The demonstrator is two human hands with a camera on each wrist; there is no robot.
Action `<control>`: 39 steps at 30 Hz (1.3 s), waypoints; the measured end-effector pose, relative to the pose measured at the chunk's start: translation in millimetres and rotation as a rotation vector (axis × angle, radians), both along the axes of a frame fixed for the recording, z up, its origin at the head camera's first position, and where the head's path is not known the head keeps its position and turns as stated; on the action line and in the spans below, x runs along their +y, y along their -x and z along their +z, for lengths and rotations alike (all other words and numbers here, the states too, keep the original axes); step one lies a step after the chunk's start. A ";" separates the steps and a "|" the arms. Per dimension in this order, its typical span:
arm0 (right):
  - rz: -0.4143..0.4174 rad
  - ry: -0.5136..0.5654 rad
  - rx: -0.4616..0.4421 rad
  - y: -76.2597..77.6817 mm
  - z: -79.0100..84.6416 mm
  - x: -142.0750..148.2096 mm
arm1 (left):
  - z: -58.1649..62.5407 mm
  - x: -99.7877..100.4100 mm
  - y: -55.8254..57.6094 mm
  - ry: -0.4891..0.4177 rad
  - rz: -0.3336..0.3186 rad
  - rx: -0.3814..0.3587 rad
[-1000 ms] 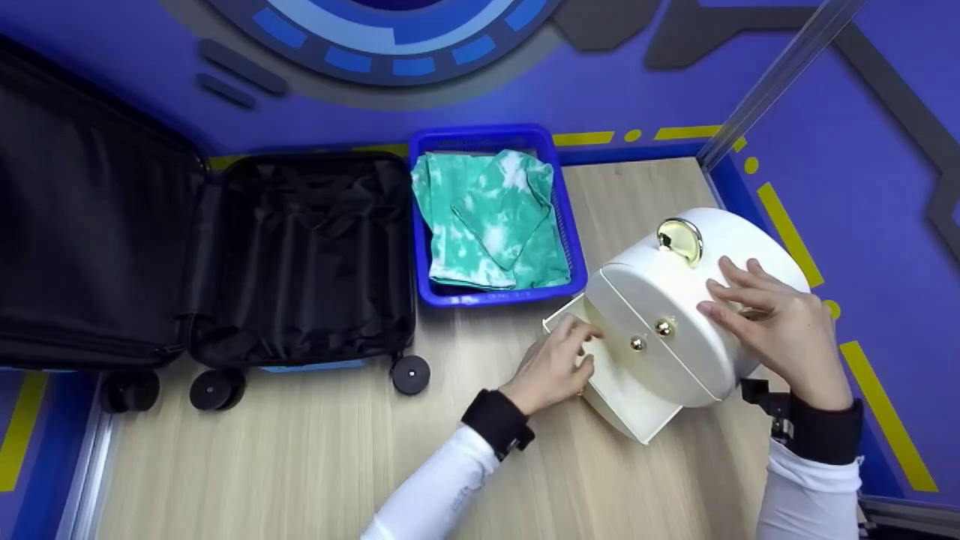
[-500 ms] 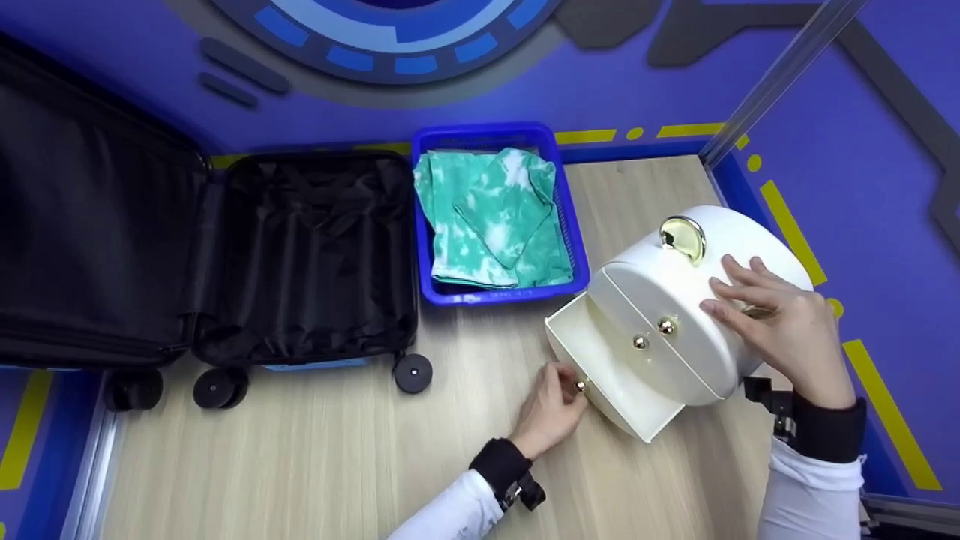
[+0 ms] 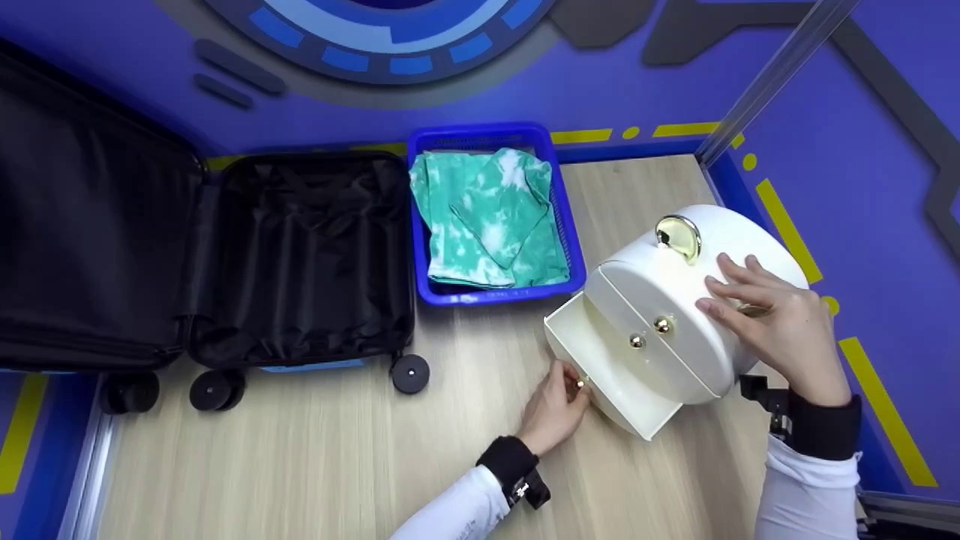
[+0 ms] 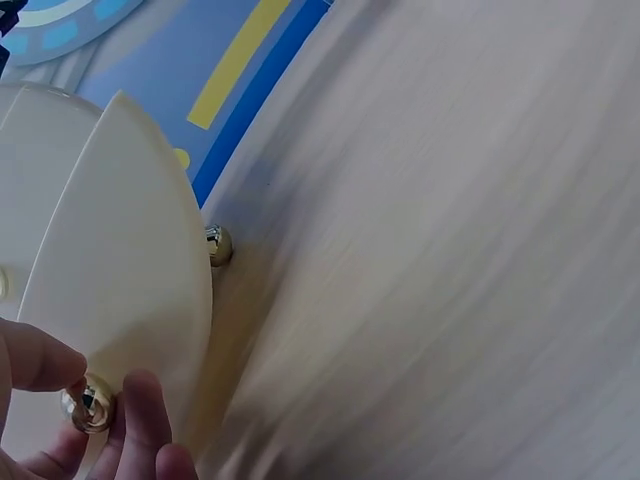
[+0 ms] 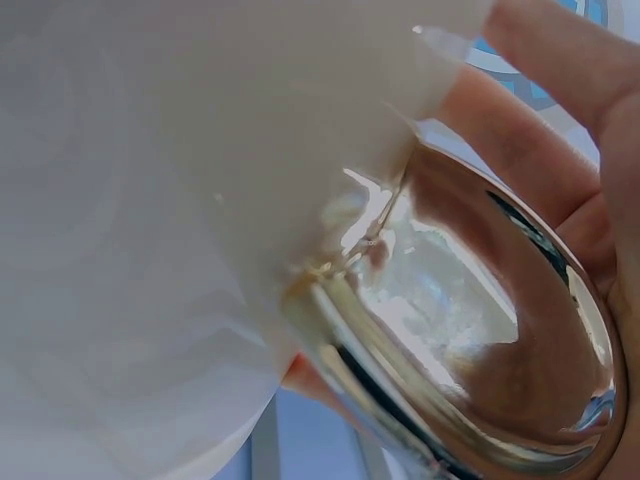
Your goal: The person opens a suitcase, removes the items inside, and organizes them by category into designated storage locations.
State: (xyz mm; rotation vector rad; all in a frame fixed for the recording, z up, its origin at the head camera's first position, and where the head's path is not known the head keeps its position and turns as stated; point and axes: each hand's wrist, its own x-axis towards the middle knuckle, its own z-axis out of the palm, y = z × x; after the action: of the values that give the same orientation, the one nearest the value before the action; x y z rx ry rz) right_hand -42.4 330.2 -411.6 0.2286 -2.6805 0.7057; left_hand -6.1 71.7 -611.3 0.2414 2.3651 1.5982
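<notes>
On the right of the head view stands a white rounded drawer box, its lower drawer pulled out. Nothing shows inside the drawer. My left hand pinches the gold knob on the drawer's front between thumb and fingers. With spread fingers, my right hand rests on the box's curved top. Under its palm is a shiny gold ear-shaped piece, mostly hidden in the head view. A matching gold piece sticks up farther left on the box.
A blue basket holding folded green-and-white tie-dye cloth stands behind the drawer. Left of it lies an open black suitcase with wheels toward me. Blue walls border the wooden tabletop at the back and sides.
My left hand has come out from over the open drawer, down to its front, and now pinches the knob. The right hand and the box stay in place.
</notes>
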 end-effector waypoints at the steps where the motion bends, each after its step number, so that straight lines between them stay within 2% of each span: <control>1: -0.001 0.004 -0.004 0.0 0.1 -0.1 | -0.1 0.5 0.8 -0.002 -0.002 -0.001; 11: -0.008 0.005 -0.011 0.4 0.4 0.0 | 2.5 9.6 14.3 0.020 -0.018 0.012; 18: 0.001 0.014 -0.019 1.1 -0.1 0.1 | 5.1 21.1 23.9 0.049 -0.061 -0.033; 26: 0.003 -0.001 -0.002 0.9 -0.4 0.1 | 6.6 36.0 35.2 0.089 -0.084 -0.035; 39: 0.009 -0.017 0.008 1.3 -0.1 0.3 | 11.7 55.2 55.7 0.163 -0.119 -0.092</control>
State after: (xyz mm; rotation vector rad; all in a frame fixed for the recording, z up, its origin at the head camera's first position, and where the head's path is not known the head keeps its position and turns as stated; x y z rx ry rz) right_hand -43.7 330.5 -411.6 0.2469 -2.6799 0.6838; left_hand -61.8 126.9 -599.6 0.2639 2.3476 1.3273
